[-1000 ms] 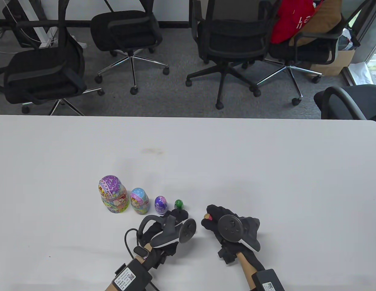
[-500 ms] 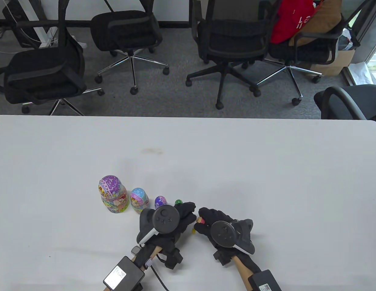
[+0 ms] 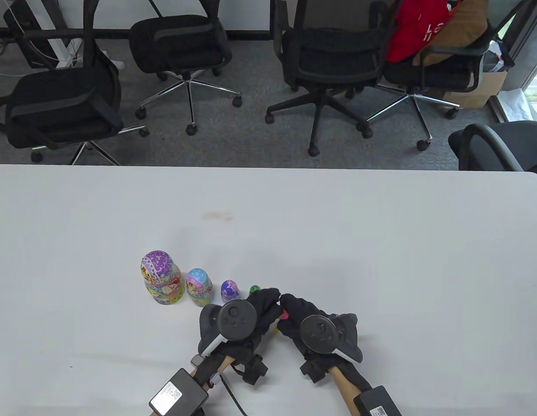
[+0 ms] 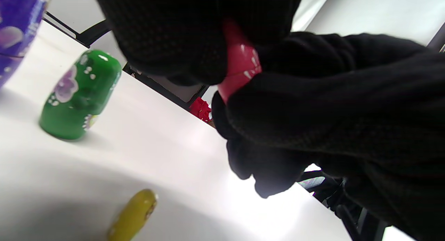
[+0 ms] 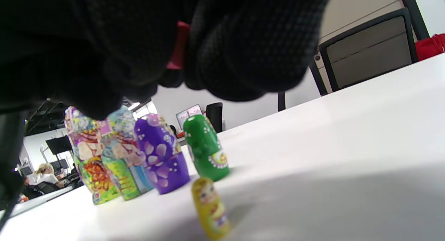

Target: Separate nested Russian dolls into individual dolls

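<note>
White table (image 3: 381,242) bears five dolls; two hands grip a sixth.

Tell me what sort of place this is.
Most likely an office: a white table, black swivel chairs on grey carpet behind it, and monitors on desks in the right wrist view.

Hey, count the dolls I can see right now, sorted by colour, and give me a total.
Multicoloured: 2, big doll, light-blue-topped doll
Purple: 1
Green: 1
Yellow: 1
Pink/red: 1, held between both hands
Total: 6
</note>
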